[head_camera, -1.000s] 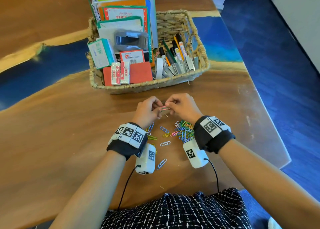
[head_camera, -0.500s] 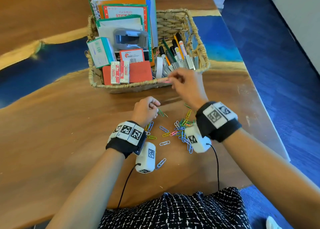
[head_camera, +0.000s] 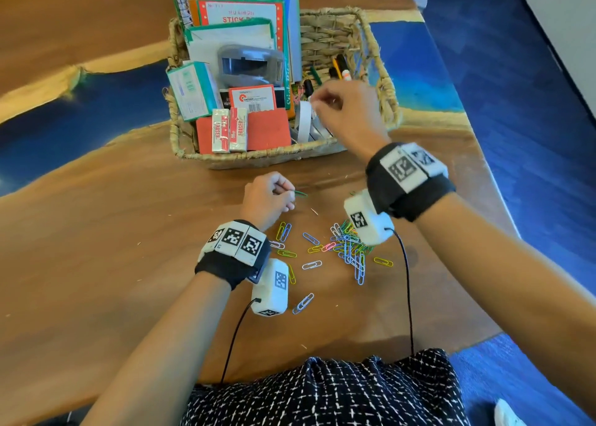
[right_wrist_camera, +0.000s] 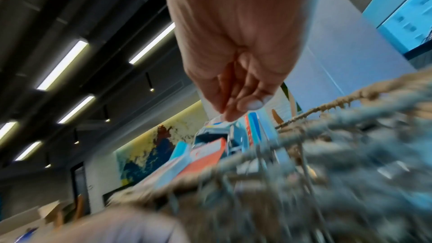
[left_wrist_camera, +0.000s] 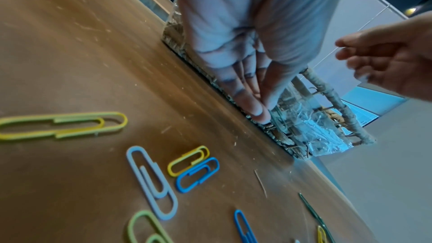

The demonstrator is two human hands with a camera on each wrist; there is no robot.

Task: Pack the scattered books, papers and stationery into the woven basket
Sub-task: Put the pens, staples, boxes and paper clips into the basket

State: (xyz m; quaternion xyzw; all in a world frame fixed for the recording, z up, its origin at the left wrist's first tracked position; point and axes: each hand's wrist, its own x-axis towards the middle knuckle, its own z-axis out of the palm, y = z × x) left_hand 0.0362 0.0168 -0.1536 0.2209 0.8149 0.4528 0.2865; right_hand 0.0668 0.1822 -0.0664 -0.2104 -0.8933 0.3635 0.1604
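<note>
The woven basket (head_camera: 258, 159) stands on the wooden table, filled with books, papers, erasers and pens. My right hand (head_camera: 316, 104) hovers over its right half above the pens (head_camera: 338, 67), fingertips drawn together (right_wrist_camera: 236, 112); no clip shows between them. My left hand (head_camera: 290, 193) rests in front of the basket with curled fingers, and a green paper clip (head_camera: 300, 194) sticks out from its fingertips. In the left wrist view its thumb and fingers press together (left_wrist_camera: 261, 112). Several coloured paper clips (head_camera: 350, 248) lie scattered and heaped on the table between my wrists.
Notebooks and a sticker pad (head_camera: 238, 12) stand tall at the basket's back left. Two erasers (head_camera: 229, 130) lean at its front. The table edge (head_camera: 496, 193) runs diagonally on the right, with blue floor beyond. Loose clips (left_wrist_camera: 151, 182) lie right under my left wrist.
My hands parted. The right hand rose from the table with a pink clip and moved forward over the basket. The left hand stayed low near the clips.
</note>
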